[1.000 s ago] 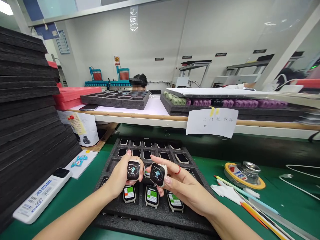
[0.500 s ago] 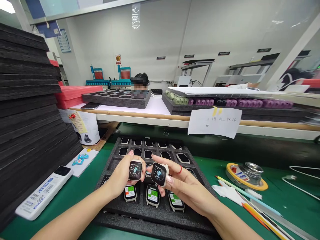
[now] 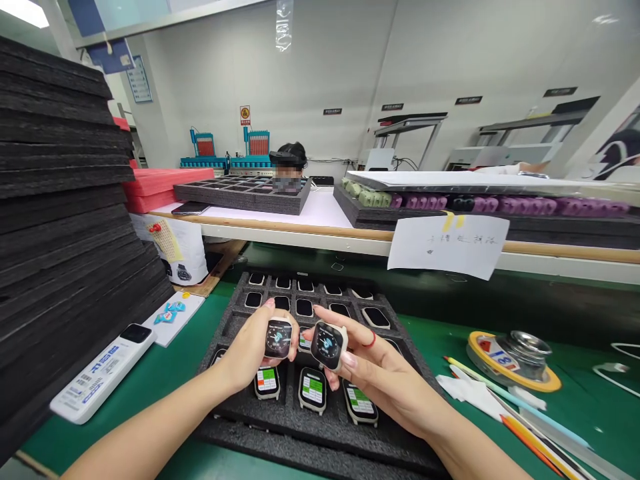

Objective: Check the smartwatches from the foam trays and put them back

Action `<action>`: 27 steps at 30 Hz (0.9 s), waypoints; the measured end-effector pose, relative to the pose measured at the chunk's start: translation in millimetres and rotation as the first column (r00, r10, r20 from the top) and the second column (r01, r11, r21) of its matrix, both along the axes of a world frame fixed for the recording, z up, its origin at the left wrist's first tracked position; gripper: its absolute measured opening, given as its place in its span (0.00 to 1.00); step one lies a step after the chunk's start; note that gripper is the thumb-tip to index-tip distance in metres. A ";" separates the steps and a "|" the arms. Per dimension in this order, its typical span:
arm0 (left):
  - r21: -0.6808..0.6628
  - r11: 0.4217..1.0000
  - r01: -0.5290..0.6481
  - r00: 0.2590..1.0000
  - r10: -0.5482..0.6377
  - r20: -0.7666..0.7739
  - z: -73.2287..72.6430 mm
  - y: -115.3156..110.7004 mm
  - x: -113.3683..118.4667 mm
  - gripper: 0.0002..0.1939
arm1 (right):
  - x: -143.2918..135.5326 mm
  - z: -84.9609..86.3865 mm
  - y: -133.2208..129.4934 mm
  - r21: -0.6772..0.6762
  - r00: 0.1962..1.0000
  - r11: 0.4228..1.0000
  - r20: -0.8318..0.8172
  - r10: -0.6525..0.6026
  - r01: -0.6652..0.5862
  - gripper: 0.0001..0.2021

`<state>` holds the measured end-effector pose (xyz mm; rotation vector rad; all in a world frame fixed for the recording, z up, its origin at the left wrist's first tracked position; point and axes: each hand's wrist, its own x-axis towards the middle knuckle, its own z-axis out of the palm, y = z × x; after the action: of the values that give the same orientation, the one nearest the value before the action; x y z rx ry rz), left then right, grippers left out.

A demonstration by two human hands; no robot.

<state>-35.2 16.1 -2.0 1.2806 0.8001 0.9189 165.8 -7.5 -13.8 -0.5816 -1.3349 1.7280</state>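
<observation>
**Two lit smartwatches held side by side above black foam tray**

Far left: tall black foam stack (image 3: 65, 233). Then white box (image 3: 103, 377) lying slantwise on green counter (image 3: 137, 407), white card (image 3: 187, 317) just beyond, blue packets (image 3: 170, 312) on it.

Left hand (image 3: 245, 353): fingers curled, pinching square smartwatch (image 3: 278, 339) at its edges, dial lit, facing the camera. Foam tray (image 3: 300, 437) underneath on counter; lit watches (image 3: 313, 389) in near compartments show green blocks, leftmost also a red one. Dark-screened watches (image 3: 305, 307) in far rows.

Right hand (image 3: 395, 380): thumb and fingers pinching second smartwatch (image 3: 328, 345), tilted, similar lit dial; red band on one finger. The two held watches sit near each other, apart.

Shelf (image 3: 320, 217) behind, handwritten note (image 3: 447, 247) hanging off its front edge. Right of tray: white scrap (image 3: 467, 388), pens or sticks (image 3: 540, 403) lying slanted, then yellow-rimmed tape roll (image 3: 543, 380).
</observation>
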 end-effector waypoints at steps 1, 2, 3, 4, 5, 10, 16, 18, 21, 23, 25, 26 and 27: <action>-0.002 1.000 0.004 1.000 -0.004 -0.002 0.3 -0.2 0.0 0.28 | -0.1 0.2 0.0 0.004 1.000 1.000 0.003 0.004 -0.004 0.23; 0.001 1.000 0.005 1.000 -0.005 -0.004 0.6 -0.3 0.1 0.28 | -0.2 0.4 0.2 0.010 1.000 1.000 0.005 0.008 -0.008 0.23; 0.006 1.000 0.002 1.000 -0.002 -0.004 1.0 -0.4 0.1 0.28 | -0.1 0.4 0.6 0.016 1.000 1.000 0.007 0.015 -0.015 0.22; 0.011 1.000 -0.003 1.000 0.003 -0.005 1.3 -0.4 0.2 0.28 | 0.0 0.2 1.0 0.021 1.000 1.000 0.009 0.020 -0.020 0.22; 0.014 1.000 -0.008 1.000 0.008 -0.004 1.7 -0.4 0.2 0.28 | 0.3 -0.2 1.6 0.026 1.000 0.999 0.010 0.025 -0.025 0.22; 0.009 1.000 -0.008 1.000 0.008 0.007 2.4 -0.7 -0.1 0.28 | 1.6 -2.7 2.0 0.045 0.999 0.998 0.018 0.035 -0.035 0.22; 0.031 0.999 -0.028 1.000 0.027 0.006 3.6 -2.0 -0.2 0.28 | 0.8 -1.9 -0.7 0.026 1.000 1.000 0.030 0.003 -0.004 0.24; 0.025 0.999 -0.026 1.000 0.026 0.010 3.9 -1.9 0.1 0.28 | 0.4 -1.4 -0.5 0.015 1.000 1.000 0.025 -0.005 0.005 0.24; 0.021 0.999 -0.028 1.000 0.027 0.015 3.0 -1.8 1.4 0.28 | -0.4 -1.2 0.0 0.006 1.000 1.000 0.008 -0.018 0.018 0.22; 0.020 0.999 -0.041 0.999 0.040 0.029 2.4 -1.8 2.0 0.28 | -0.8 -1.1 0.2 -0.004 0.999 0.999 -0.005 -0.033 0.033 0.21; 0.005 0.999 -0.054 0.997 0.054 0.047 3.2 -1.1 1.3 0.28 | -0.8 -0.1 0.1 -0.034 0.999 0.999 -0.016 -0.041 0.041 0.21; -0.007 0.998 -0.059 0.997 0.059 0.051 4.3 -0.2 0.0 0.28 | -0.7 0.8 0.0 -0.055 0.999 0.997 -0.020 -0.047 0.045 0.22; -0.022 0.998 -0.055 0.998 0.056 0.041 5.9 1.1 -2.0 0.28 | -0.5 2.0 0.0 -0.078 0.998 0.996 -0.026 -0.054 0.051 0.22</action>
<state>-37.2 17.2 3.9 1.2226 0.8137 0.9765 165.3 -7.5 -11.8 -0.6280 -1.2272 1.7447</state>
